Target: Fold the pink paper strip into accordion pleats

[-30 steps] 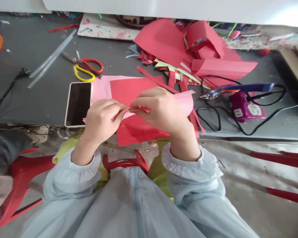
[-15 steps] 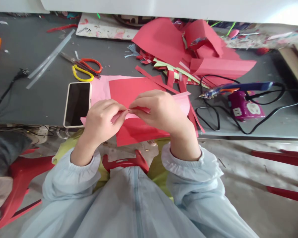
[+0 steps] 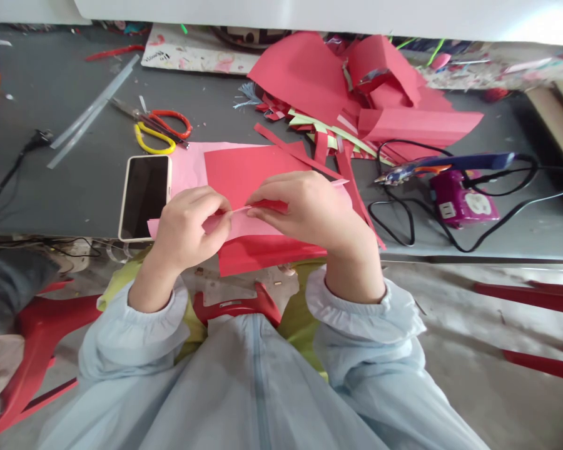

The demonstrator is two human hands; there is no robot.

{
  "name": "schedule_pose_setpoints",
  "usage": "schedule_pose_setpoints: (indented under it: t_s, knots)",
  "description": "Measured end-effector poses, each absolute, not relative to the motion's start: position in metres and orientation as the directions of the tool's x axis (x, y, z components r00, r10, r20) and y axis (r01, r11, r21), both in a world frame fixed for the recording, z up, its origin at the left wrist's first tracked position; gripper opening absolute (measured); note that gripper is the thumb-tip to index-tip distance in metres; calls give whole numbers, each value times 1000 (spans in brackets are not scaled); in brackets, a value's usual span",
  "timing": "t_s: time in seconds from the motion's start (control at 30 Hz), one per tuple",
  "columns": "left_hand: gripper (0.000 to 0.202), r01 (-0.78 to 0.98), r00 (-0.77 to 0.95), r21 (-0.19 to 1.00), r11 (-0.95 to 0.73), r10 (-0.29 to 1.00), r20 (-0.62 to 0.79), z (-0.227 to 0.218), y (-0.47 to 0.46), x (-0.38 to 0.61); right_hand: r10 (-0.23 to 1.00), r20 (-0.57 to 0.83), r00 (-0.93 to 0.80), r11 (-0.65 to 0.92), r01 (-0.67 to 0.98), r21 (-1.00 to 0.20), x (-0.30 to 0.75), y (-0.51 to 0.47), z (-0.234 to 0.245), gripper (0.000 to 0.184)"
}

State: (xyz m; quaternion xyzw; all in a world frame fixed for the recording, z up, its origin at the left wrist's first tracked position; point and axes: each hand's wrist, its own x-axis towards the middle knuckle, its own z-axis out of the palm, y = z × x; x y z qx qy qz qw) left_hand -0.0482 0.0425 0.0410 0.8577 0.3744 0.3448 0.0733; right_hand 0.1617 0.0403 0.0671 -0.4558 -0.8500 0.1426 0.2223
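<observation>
pink sheet [image 3: 263, 229] and red sheet [image 3: 248, 170] both look like smooth matt paper, bench [image 3: 229, 115] smooth with a dull sheen, scissors [image 3: 142, 117] metal with glossy plastic handles [image 3: 157, 151], phone screen [image 3: 145, 192] glossy, purple box [image 3: 464, 203] shiny plastic, sleeves [image 3: 368, 356] crinkled matt cloth, stools [image 3: 56, 325] smooth plastic.

Facing a white panel [image 3: 309, 12] with glare [image 3: 548, 19] at right, above a grey table [image 3: 89, 194]. Overlooking grey floor [image 3: 443, 356], a red stool [image 3: 56, 325] at left, red legs [image 3: 539, 300] at right.
</observation>
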Motion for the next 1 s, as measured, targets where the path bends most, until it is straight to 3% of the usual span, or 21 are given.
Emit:
schedule_pose_setpoints:
  t_s: [0.2, 1.0]
  knots:
    - [11, 591, 489, 327, -737, 650, 582, 37, 44, -46, 846, 232, -479, 530, 717, -452, 162, 40, 66, 20]
    - [13, 583, 486, 326, -744, 641, 594, 32, 44, -42, 835, 219, -505, 548, 729, -411, 156, 40, 62, 23]
